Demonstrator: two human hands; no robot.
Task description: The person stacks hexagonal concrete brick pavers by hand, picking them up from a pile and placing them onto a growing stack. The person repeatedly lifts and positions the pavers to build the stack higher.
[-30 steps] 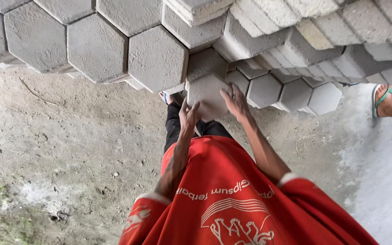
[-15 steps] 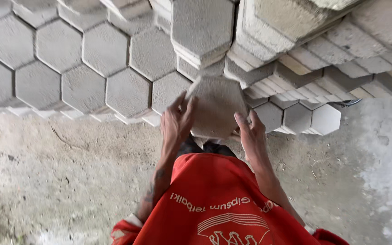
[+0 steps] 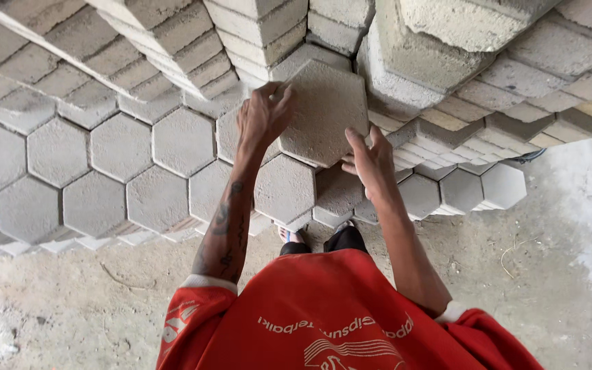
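I see both hands gripping one grey hexagonal concrete paver (image 3: pixel 323 113), raised over the laid field of grey hexagonal pavers (image 3: pixel 104 171). My left hand (image 3: pixel 263 118) curls its fingers over the paver's upper left edge; my right hand (image 3: pixel 370 164) clasps its lower right edge. Stacked grey concrete blocks (image 3: pixel 447 82) sit just beyond it.

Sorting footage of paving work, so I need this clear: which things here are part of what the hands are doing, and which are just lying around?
In hand:
- hexagonal concrete block, held up by both hands
- left hand, grip on the block's left edge
- right hand, at its lower right edge
- laid hexagonal pavers beneath it

Lying about:
- stacked blocks
- bare ground
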